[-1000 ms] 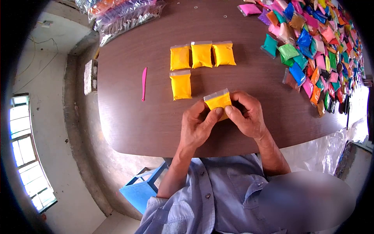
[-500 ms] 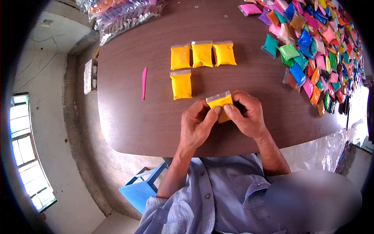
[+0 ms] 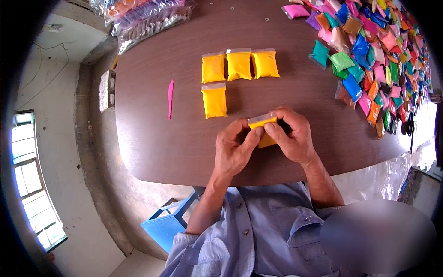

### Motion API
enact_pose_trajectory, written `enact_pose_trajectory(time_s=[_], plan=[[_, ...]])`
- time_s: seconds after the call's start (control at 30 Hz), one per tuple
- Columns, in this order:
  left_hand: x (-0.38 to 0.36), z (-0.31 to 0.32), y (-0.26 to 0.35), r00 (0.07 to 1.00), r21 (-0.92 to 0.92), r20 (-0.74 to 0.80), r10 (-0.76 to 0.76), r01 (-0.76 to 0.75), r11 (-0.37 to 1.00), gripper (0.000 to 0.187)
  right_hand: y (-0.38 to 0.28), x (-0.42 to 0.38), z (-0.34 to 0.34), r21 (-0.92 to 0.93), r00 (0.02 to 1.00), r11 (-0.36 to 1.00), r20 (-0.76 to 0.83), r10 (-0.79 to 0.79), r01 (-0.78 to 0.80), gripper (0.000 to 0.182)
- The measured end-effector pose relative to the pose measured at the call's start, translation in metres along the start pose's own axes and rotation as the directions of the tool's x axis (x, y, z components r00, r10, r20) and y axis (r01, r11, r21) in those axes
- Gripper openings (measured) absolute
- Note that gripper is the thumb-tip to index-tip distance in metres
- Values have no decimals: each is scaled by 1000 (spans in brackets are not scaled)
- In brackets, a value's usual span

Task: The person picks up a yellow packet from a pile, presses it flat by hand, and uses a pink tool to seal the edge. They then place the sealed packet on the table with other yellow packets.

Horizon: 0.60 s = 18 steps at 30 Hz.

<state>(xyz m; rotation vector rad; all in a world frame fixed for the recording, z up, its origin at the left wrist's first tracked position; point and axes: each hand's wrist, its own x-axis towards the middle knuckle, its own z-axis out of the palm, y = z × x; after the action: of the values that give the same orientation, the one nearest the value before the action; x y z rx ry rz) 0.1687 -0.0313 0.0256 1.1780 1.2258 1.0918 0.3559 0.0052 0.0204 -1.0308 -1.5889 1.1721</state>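
Observation:
Both my hands hold one small clear zip bag of yellow clay-like material above the near part of the table. My left hand grips its left side, thumb on the front face. My right hand grips the right side, its thumb close to the other. The fingers behind the bag are hidden. Just beyond my left hand lies a similar yellow bag. Farther back, three more form a row: a left one, a middle one and a right one.
A pink plastic knife-shaped tool lies on the brown table to the left. Many colourful small bags are heaped at the right. Clear plastic packs sit at the far left corner. A blue stool stands below.
The held yellow bag has tipped, so its top strip looks more foreshortened and sits slightly lower and to the right. My hands have barely shifted.

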Motion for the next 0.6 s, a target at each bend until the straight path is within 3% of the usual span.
enact_pose_trajectory(time_s=[0.1, 0.17, 0.2, 0.27, 0.33, 0.47, 0.6], plan=[[-5, 2, 1, 997, 31, -51, -50, 52, 998, 16, -5, 1, 1, -45, 1000, 999, 6, -14, 14, 15], [-5, 7, 1, 993, -50, -77, -84, 81, 995, 13, -4, 1, 0, -55, 1000, 998, 3, 3, -3, 13], [-5, 8, -1, 996, -114, -55, -67, 61, 992, 13, -4, 2, -1, -34, 1000, 999, 1, -15, 15, 13], [-6, 4, 5, 996, -28, 16, -87, 88, 996, 17, -6, 2, -3, -13, 998, 998, 5, -67, 67, 12], [-5, 8, 9, 991, -100, -2, -134, 133, 986, 19, -7, 0, -4, -116, 999, 993, -26, -38, 34, 10], [-5, 8, 5, 998, -1, -61, -18, 18, 1000, 19, -10, 2, 0, -50, 999, 998, -8, -33, 32, 10], [-5, 7, 0, 997, -16, -71, -11, 10, 1000, 19, -12, 1, 3, -72, 997, 995, -21, -75, 73, 13]])
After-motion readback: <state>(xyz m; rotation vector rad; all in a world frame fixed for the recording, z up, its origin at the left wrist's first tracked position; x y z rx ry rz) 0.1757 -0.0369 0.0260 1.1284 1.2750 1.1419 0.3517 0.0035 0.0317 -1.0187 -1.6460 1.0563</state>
